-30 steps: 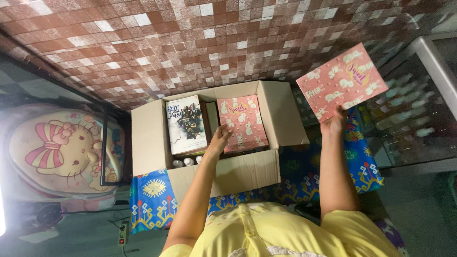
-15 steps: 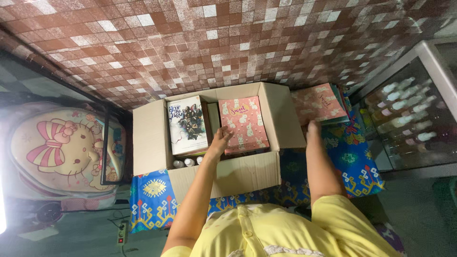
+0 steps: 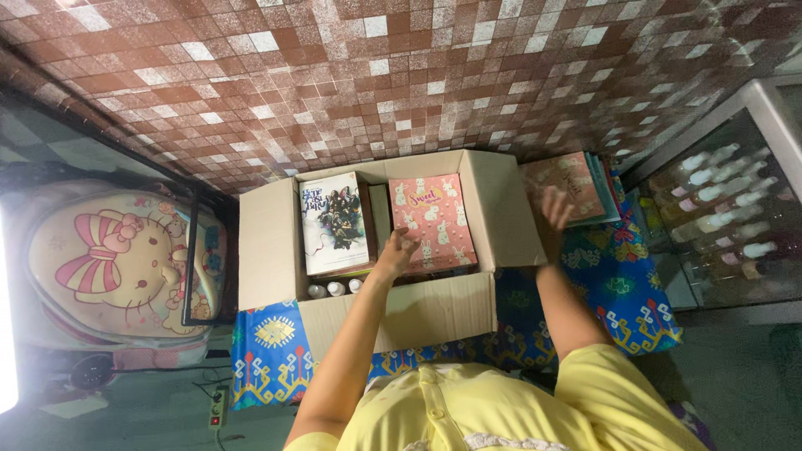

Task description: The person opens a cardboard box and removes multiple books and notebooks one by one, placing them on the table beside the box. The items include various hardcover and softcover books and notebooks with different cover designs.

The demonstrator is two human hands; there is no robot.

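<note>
Touching pink book (image 3: 433, 219) w/ left hand (image 3: 396, 250).

You're in small shop or stockroom: glass display case (image 3: 718, 209) with rows of small bottles (image 3: 710, 179), cardboard carton (image 3: 376, 242) of new books, mosaic tile floor (image 3: 376, 75).

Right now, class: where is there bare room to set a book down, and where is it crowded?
Free: blue cloth right of the box, below the book stack. Crowded: inside the box, books side by side, small bottles at the front wall.
</note>
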